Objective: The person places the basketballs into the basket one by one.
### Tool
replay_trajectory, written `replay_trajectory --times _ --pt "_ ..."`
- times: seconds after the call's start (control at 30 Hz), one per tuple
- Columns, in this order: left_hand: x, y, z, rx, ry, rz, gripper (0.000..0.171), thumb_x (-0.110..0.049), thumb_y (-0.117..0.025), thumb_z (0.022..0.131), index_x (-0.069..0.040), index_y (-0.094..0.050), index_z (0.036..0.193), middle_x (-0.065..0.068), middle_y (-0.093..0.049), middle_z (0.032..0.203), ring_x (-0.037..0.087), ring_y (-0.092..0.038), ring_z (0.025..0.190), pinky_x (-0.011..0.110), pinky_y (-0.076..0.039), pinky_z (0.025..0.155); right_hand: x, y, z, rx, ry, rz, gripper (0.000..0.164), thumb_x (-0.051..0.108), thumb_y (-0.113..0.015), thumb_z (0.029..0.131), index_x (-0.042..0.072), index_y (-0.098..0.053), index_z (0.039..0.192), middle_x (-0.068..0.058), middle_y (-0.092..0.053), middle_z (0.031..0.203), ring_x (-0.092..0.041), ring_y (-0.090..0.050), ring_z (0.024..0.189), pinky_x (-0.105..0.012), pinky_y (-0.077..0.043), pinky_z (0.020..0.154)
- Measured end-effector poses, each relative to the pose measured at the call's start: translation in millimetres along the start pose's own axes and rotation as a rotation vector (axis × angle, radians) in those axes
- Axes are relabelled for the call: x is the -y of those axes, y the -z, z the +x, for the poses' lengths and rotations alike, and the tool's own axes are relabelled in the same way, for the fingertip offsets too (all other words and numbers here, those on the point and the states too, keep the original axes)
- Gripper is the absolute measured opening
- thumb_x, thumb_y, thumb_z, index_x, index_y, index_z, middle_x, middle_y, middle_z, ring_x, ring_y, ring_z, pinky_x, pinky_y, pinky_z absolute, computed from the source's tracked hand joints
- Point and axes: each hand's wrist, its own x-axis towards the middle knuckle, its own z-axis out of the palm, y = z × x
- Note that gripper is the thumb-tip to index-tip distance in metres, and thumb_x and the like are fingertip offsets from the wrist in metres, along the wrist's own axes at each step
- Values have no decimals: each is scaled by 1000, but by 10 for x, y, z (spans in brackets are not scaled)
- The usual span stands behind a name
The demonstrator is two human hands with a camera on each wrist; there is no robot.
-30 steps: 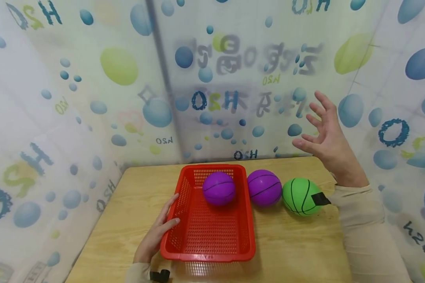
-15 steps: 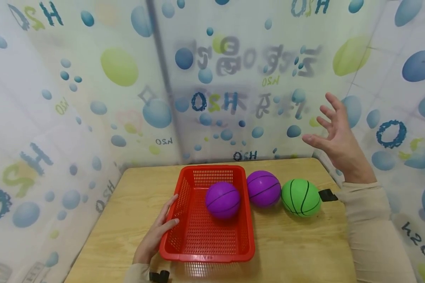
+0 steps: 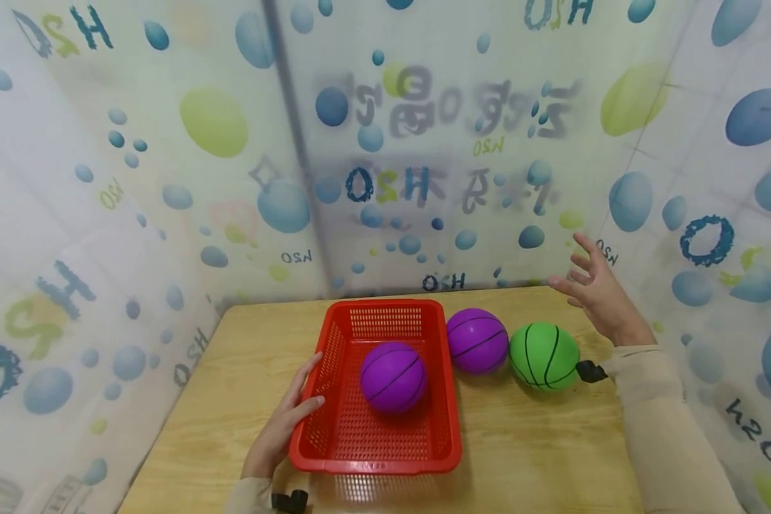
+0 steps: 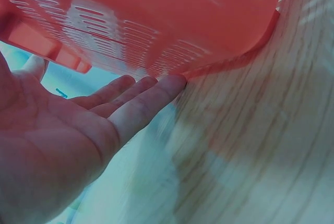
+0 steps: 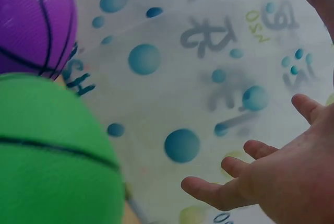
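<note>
A red plastic basket stands on the table with one purple ball on its bottom. My left hand is at the basket's left side; in the left wrist view its extended fingers touch the outer wall. To the basket's right sits a second purple ball, and beside that a green ball. Both balls carry black lines. My right hand is raised in the air behind and right of the green ball, fingers spread, holding nothing. The right wrist view shows it apart from both balls.
The wooden table reaches back to a curtain printed with bubbles and letters. Similar curtains hang on the left and right. A black strap is on the left wrist, and another black piece is at the right wrist.
The purple ball in the basket has rolled toward the near side, first right and then left. My right hand moved right, then dropped lower. My left hand has stayed put.
</note>
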Motion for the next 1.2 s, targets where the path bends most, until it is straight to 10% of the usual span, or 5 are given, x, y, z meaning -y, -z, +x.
replay_trajectory --times 0.57,0.9,1.2 --pt "31 36 37 38 -26 5 81 -10 -50 114 -42 -14 178 31 -24 175 55 -60 136 66 -62 97 -951 -48 -534 22 -143 -65 100 30 -68 112 40 4 179 -30 10 182 -68 -1 162 -86 -27 119" --pt "36 20 27 49 -35 -18 82 -9 -52 114 -43 -14 178 32 -24 173 55 -61 134 66 -62 97 -1160 -246 -617 -6 -156 -109 104 26 -79 105 29 -8 181 -30 -14 179 -53 -42 147 -36 -54 100" --pt "44 30 37 46 -31 -16 81 -8 -50 114 -42 -13 178 32 -23 174 54 -60 135 67 -62 98 -1255 -282 -612 -25 -170 -182 108 31 -86 100 28 -13 180 -31 -27 171 -51 -46 143 -50 -50 105"
